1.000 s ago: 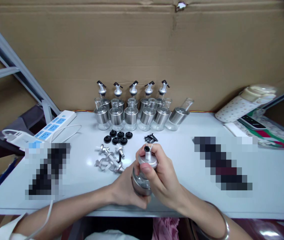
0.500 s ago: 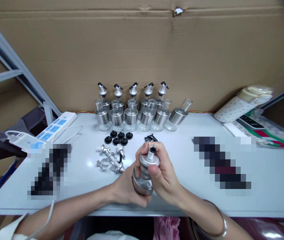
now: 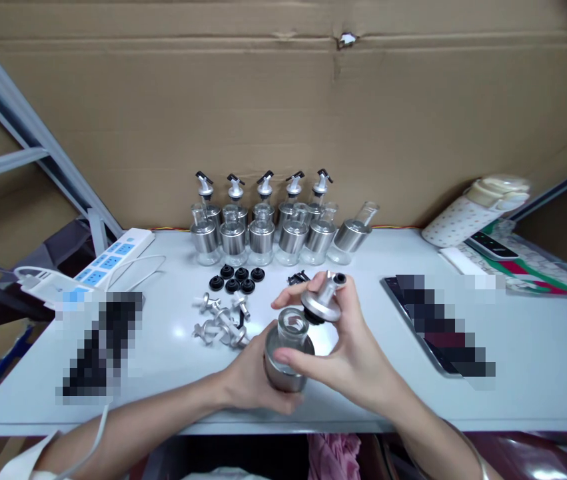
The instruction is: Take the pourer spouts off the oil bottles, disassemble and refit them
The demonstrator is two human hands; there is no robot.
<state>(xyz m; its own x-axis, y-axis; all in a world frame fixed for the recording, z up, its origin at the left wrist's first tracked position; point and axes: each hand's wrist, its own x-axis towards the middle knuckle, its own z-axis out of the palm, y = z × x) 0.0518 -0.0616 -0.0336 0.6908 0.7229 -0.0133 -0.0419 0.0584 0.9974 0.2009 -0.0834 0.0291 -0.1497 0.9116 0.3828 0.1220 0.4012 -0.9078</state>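
While the glass bottle (image 3: pixel 292 337) tapers, the silvery pourer (image 3: pixel 322 304) flares.

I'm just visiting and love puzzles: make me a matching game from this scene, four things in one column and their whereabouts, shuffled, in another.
Things:
1. Nearest bottle
2. Metal spout
3. Black stoppers
4. Spotted flask

Whereabouts:
A. At the far right of the table
B. Held in the left hand
C. Loose on the table, in front of the rows of bottles
D. In the right hand, clear of any bottle neck

Pairs: 1-B, 2-D, 3-C, 4-A
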